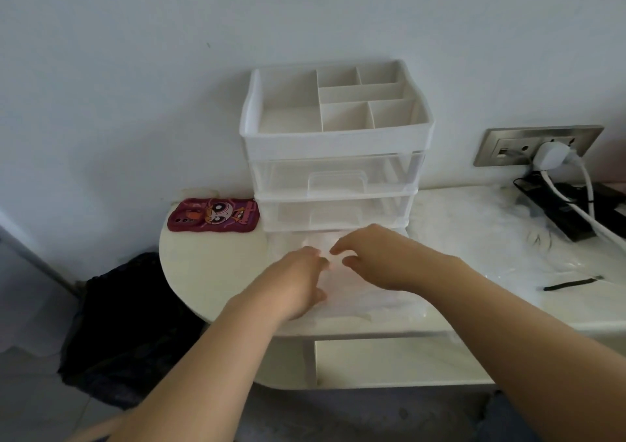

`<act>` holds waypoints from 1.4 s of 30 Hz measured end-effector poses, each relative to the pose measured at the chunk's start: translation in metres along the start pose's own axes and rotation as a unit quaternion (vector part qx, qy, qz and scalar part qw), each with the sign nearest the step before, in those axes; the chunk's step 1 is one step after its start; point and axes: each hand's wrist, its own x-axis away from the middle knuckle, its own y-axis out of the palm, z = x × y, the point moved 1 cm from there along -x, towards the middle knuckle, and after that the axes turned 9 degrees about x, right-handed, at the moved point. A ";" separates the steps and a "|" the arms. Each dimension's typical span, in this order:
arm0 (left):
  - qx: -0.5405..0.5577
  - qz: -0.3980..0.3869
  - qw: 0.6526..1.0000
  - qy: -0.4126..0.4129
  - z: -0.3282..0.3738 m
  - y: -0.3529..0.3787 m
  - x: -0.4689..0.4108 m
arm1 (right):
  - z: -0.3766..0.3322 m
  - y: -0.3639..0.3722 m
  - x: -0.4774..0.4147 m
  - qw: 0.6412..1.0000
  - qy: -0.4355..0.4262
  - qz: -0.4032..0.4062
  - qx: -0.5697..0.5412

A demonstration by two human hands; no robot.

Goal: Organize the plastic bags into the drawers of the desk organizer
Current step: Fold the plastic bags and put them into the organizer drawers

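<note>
**Both hands on the bags in front of the organizer**

A pile of clear plastic bags (359, 302) lies on the table (210, 272) just in front of the desk organizer (335, 143), by its lowest drawer. The left hand (298, 282) rests on the pile, fingers loosely extended. The right hand (376, 258) arches over it with fingers curled; whether they grasp plastic cannot be told. Left of the organizer lies a pink phone case (213, 219); to its right, a wall socket (501, 146).

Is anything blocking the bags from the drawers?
Only the drawers' own fronts: the upper drawer and the lower drawer are shut. The bags lie right before the organizer, under the left hand and right hand.
</note>
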 end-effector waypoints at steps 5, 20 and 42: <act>0.008 -0.024 0.999 -0.048 -0.004 0.003 -0.016 | -0.006 -0.005 0.010 0.993 -0.040 -0.086 0.066; -0.061 -0.004 0.996 -0.059 -0.002 0.010 -0.025 | 0.012 0.008 0.001 0.989 0.016 -0.107 0.104; 0.057 0.092 0.992 0.067 0.013 0.005 0.017 | 0.098 -0.018 0.112 0.972 0.191 -0.120 0.065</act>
